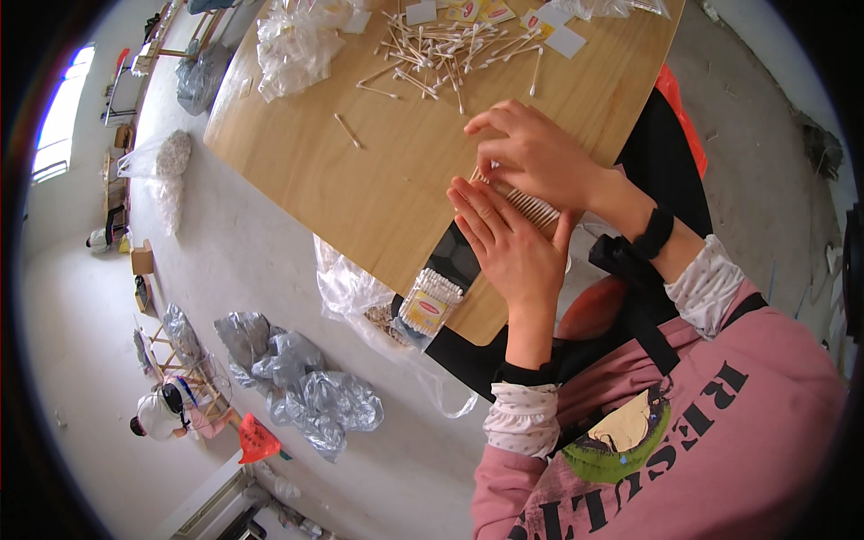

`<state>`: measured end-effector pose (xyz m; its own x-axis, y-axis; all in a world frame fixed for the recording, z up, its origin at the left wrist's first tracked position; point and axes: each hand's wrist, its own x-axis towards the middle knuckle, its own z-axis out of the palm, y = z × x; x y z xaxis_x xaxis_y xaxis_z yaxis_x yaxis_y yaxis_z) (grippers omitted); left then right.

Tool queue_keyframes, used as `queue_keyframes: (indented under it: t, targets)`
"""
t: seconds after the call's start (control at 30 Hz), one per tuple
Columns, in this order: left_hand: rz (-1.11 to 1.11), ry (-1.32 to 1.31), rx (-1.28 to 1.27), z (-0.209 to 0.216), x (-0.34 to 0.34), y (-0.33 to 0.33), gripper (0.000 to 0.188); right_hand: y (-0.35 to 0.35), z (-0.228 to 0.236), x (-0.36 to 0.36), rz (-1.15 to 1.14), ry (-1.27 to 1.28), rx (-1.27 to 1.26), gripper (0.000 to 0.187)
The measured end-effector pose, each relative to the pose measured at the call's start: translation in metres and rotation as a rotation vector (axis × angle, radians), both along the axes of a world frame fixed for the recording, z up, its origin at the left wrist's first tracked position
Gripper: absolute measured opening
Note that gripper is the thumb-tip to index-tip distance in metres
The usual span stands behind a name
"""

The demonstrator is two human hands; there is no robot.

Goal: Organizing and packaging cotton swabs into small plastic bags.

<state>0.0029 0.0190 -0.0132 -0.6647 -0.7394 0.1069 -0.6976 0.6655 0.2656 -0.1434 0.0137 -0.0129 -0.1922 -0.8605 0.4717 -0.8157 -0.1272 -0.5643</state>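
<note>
A neat row of white cotton swabs [535, 209] lies between my hands near the table's edge. Along it stretches my left hand [515, 243], fingers straight and close together, the thumb apart at the row's other end, bracketing the swabs. My right hand [540, 155] arches over the far end of the row, its fingers bent, with lower fingertips pinched down at the swabs; the other fingers stick out. What its thumb touches is hidden. A packet of cotton swabs [430, 303] with a yellow and white label stands at the table edge, left of my left wrist.
Loose cotton swabs [450, 49] are heaped on the far part of the wooden table [306, 171], with one stray swab [347, 130]. Clear plastic bags [297, 45] and small cards [565, 41] lie around the heap. Grey bags [306, 378] sit on the floor; another person [171, 409] works beyond.
</note>
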Motion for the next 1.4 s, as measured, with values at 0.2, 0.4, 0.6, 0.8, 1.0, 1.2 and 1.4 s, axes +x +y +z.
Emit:
queue_keyframes:
  t: [0.2, 0.4, 0.6, 0.8, 1.0, 1.2, 1.4]
  targets:
    - [-0.004, 0.086, 0.078, 0.008, 0.011, 0.001, 0.092, -0.012, -0.001, -0.025, -0.056, 0.049, 0.097, 0.010]
    - [0.281, 0.854, 0.403, 0.021, 0.041, 0.005, 0.059, 0.019, 0.002, 0.028, -0.208, 0.077, 0.034, 0.044]
    - [0.402, 1.336, 0.539, 0.029, 0.039, 0.009, 0.057, 0.009, -0.013, 0.049, -0.241, 0.313, 0.192, 0.056]
    - [0.376, 1.270, 0.640, 0.018, 0.036, -0.012, 0.064, -0.015, -0.014, 0.053, 0.061, 0.217, 0.183, 0.057]
    - [0.400, 1.284, 0.640, 0.000, 0.015, -0.017, 0.070, -0.024, -0.023, 0.058, 0.107, 0.253, 0.164, 0.054]
    - [0.462, 1.464, 0.638, 0.000, 0.008, -0.010, 0.068, -0.025, -0.021, 0.064, 0.156, 0.210, 0.168, 0.051]
    - [0.449, 1.554, 0.668, -0.002, 0.014, -0.014, 0.063, -0.030, -0.022, 0.073, 0.191, 0.211, 0.160, 0.052]
